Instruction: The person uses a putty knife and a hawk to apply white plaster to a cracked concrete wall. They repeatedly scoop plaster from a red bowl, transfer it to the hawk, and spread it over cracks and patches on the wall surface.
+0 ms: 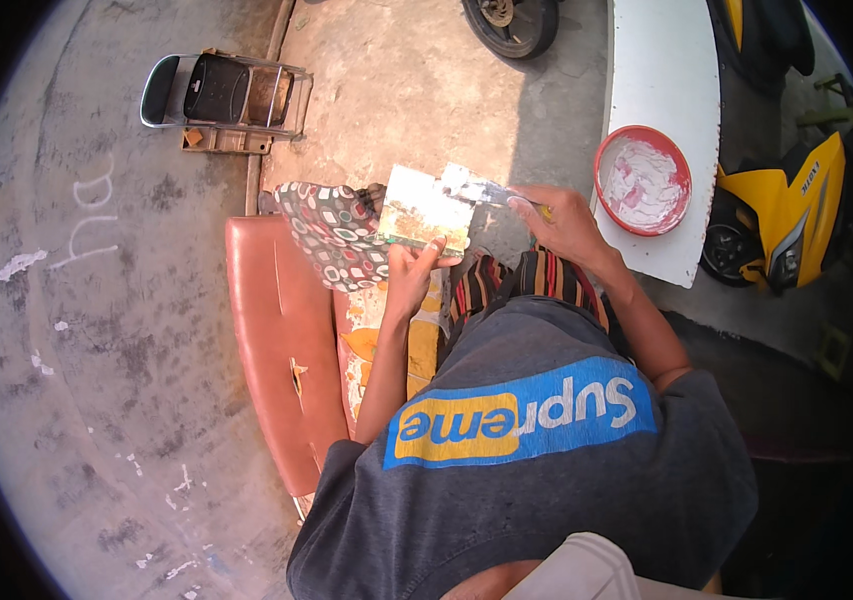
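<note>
Just above the centre of the frame: one flat rectangular board (426,208), smeared white and rust-brown, long axis running left to right and dipping slightly toward the lower right. Gripped along its lower edge by the left hand (411,272), fingers curled shut around the edge, thumb tip showing on the face near the lower right corner. Against the board's upper right corner, one putty knife (481,190), blade coated in white paste, long axis near horizontal, blade pointing left onto the board, handle end lost inside the right hand (561,225). Right hand closed tight around that handle, knuckles up, just right of the board.

To the right of that hand, upper right of the frame: one round red bowl (642,180) holding white paste, resting on one white panel (661,80) that stretches up to the top edge. Further right, one yellow scooter (796,210), partly cut by the rim. At the top centre, one black tyre (511,25). Left of the board, touching its left edge from behind, one patterned cloth (336,235) draped over the top of one torn orange seat cushion (281,340). Upper left, one folded metal chair (226,95) lying on the concrete floor (96,350).
</note>
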